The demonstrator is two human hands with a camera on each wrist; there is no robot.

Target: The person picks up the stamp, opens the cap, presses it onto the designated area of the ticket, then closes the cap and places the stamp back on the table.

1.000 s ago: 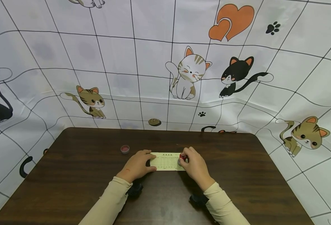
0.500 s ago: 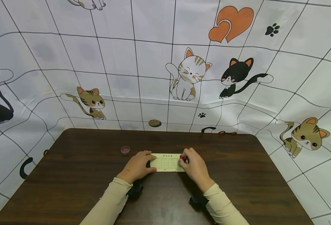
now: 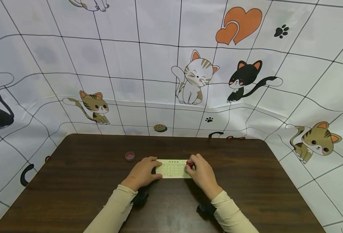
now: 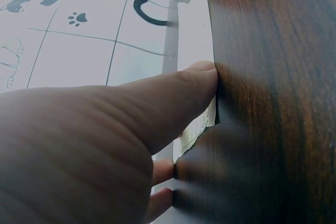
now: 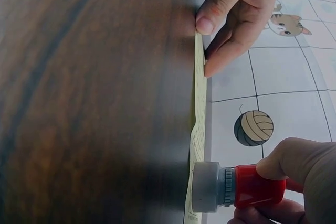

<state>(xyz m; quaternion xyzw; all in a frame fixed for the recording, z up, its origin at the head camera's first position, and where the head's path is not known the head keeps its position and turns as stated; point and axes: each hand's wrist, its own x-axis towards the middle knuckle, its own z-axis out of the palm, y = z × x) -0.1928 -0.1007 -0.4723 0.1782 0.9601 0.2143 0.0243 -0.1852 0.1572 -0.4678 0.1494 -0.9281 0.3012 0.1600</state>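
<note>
A pale yellow printed form [image 3: 172, 169] lies flat on the table. My left hand [image 3: 142, 171] rests on its left end, thumb at the near corner and fingertips at the far one. My right hand [image 3: 202, 174] grips a stamp with a red handle [image 5: 257, 184] and a grey base over the form's right end. Seen from the right wrist, the stamp's grey base [image 5: 206, 187] stands upright against the paper. Under the stamp the printing is hidden. In the left wrist view the left thumb [image 4: 194, 85] presses on the form's edge, near a torn-looking end.
A small clear round cap [image 3: 129, 156], reddish inside, sits on the dark wooden table [image 3: 90, 181] beyond the left hand. Behind the table hangs a white sheet [image 3: 157, 87] with grid lines and cartoon cats. Black wrist devices [image 3: 140, 197] are worn under both wrists.
The head view has shifted very slightly. Both hands, the form and the stamp otherwise keep their places.
</note>
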